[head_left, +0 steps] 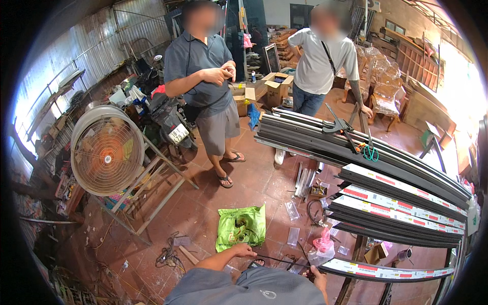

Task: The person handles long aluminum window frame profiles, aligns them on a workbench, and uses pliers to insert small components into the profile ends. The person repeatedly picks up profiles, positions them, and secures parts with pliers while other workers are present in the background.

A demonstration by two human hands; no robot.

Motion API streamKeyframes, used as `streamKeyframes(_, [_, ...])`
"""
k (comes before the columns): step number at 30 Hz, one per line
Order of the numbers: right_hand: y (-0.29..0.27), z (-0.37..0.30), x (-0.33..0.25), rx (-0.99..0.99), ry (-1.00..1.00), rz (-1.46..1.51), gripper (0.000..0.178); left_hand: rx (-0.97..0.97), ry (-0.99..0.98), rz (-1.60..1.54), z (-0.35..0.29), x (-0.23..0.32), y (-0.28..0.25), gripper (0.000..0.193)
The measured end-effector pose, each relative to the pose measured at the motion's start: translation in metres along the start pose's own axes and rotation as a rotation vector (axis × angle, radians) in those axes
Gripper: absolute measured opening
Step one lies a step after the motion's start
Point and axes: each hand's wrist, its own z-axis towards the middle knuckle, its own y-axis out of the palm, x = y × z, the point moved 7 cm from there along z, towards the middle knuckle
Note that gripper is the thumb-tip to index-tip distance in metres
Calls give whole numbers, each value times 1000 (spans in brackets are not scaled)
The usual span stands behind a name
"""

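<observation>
The left hand (244, 250) pinches a thin black strip (281, 260) near the green bag (257, 218), and the right hand (318, 280) grips it farther right.

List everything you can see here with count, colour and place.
Strip: one, black, lower centre
Profiles: many, black, some labelled white-and-red, right side
Scissors: one pair, teal handles, on the upper profiles
Clamp: at least one, black, near the scissors
Printed bag: one, green, on the floor
Plastic bag: one, pink, above the right forearm's side
Drum fan: one, silver-grey, left
Motorbike: one, dark, behind the fan
Cardboard boxes: at least three, brown, background and lower right
Wrapped furniture: several, brown, upper right
Co-workers: two, dark and light shirts, top
Small clutter: too much to count
Left hand: one, bare, strip's left end
Right hand: one, bare, strip's right end
</observation>
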Motion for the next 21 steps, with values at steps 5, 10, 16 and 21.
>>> streamKeyframes(5, [-33,22,11,-27,-17,164,19,-211,105,-179,-20,88,19,62])
streamKeyframes(10, [-35,0,-2,116,-138,456,19,-257,414,-260,-6,203,66,58])
streamKeyframes(16, [-6,-38,-57,75,-356,687,42,-241,573,-426,0,276,85,52])
streamKeyframes(21, [-42,6,-42,278,-274,596,55,-207,640,-251,1,274,66,47])
